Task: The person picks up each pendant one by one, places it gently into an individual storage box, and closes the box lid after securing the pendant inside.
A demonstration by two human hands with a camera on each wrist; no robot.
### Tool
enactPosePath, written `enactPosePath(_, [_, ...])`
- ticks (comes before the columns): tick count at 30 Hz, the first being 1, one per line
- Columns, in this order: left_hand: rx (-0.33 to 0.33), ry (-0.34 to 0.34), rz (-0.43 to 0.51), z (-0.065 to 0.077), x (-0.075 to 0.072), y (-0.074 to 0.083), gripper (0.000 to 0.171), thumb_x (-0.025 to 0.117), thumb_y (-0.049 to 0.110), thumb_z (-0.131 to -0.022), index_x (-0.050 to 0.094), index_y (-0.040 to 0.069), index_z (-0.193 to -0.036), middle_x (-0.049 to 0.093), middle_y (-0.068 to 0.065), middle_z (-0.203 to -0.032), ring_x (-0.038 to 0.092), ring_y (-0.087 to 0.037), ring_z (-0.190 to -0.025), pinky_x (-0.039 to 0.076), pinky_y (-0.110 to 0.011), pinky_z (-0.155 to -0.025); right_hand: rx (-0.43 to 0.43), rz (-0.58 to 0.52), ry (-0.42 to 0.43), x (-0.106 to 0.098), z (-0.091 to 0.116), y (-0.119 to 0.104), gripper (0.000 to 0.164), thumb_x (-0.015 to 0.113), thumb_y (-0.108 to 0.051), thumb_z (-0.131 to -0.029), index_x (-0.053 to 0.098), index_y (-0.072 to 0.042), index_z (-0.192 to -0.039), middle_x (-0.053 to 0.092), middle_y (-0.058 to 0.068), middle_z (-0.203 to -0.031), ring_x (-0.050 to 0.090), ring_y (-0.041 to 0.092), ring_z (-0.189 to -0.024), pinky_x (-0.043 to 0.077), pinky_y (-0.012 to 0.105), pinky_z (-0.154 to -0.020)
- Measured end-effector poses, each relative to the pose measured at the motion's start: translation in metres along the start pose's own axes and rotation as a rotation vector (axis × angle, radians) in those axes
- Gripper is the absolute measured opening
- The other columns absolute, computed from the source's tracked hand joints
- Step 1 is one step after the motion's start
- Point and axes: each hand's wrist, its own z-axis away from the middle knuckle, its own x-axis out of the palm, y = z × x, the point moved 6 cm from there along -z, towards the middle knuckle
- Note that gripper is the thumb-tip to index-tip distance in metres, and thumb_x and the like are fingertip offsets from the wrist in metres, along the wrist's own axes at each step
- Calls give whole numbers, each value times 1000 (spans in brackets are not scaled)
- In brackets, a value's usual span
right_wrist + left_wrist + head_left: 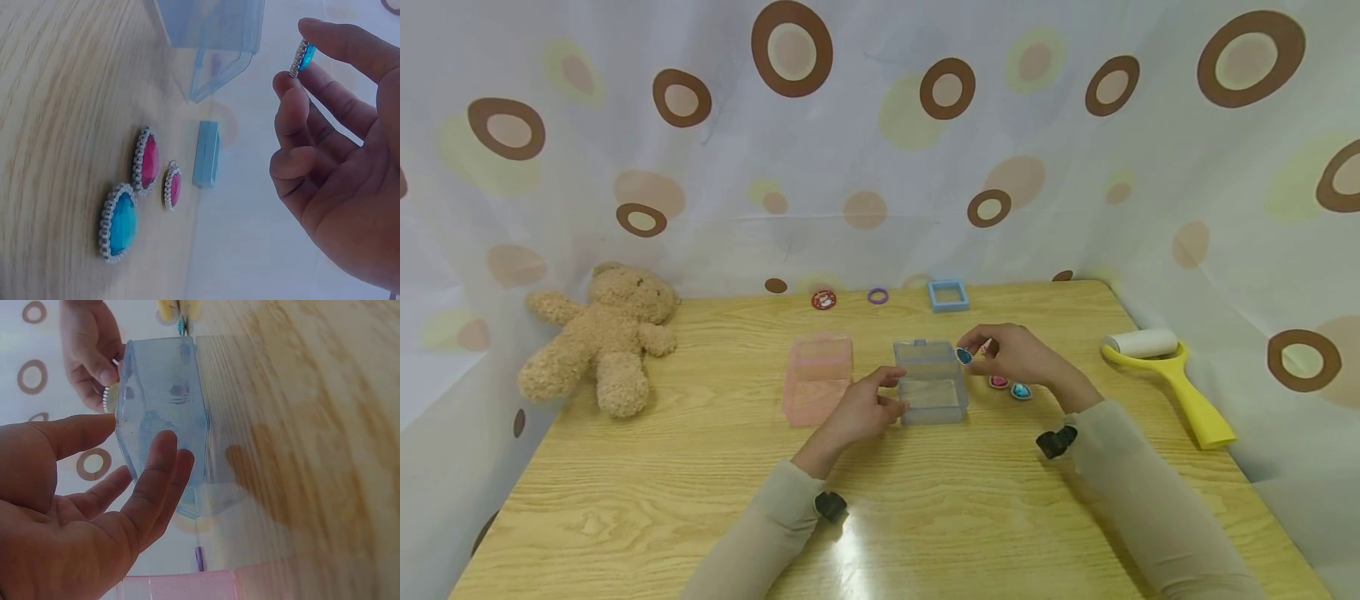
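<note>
A translucent blue plastic box (933, 414) lies unfolded on the table, its lid half on the far side. My left hand (868, 406) is at its left wall; in the left wrist view the fingers (164, 456) are fairly straight, fingertips right at the wall and rim. Between thumb and fingertips, my right hand (1018, 354) pinches a blue gem pendant (303, 56) with a beaded silver edge, held up by the box's right side. Below that hand lie a blue gem pendant (119, 224), a pink gem pendant (147, 161) and a smaller pink one (173, 187).
Left of the blue box is an open translucent pink box (817, 392). Along the back sit a red round badge (823, 300), a purple ring (877, 289) and a light blue square frame (948, 307). A teddy bear (610, 337) lies far left, a yellow-handled lint roller (1195, 400) far right.
</note>
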Motion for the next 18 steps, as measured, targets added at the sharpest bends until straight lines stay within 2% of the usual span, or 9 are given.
enactPosePath(6, [-1, -3, -13, 0, 0, 0, 56, 65, 15, -97, 44, 6, -148, 50, -25, -145, 69, -33, -110, 59, -35, -78, -37, -6, -21, 3, 0, -11, 32, 76, -24, -90, 68, -17, -121, 68, 6, -109, 59, 14, -68, 50, 30, -60])
enactPosePath(12, [0, 4, -18, -1, -1, 0, 56, 65, 15, -96, 45, 7, -148, 51, -25, -145, 68, -34, -111, 59, -35, -79, -47, -12, -68, 12, -5, -9, 30, 75, -24, -91, 68, -20, -119, 68, 3, -109, 53, 12, -54, 47, 29, -51])
enactPosePath(18, [-2, 6, -4, -1, -1, 1, 55, 65, 14, -96, 46, 6, -147, 50, -26, -144, 69, -34, -110, 59, -34, -78, -68, 25, -100, 21, -8, -14, 30, 76, -25, -89, 69, -19, -117, 70, 1, -107, 54, 13, -62, 48, 29, -59])
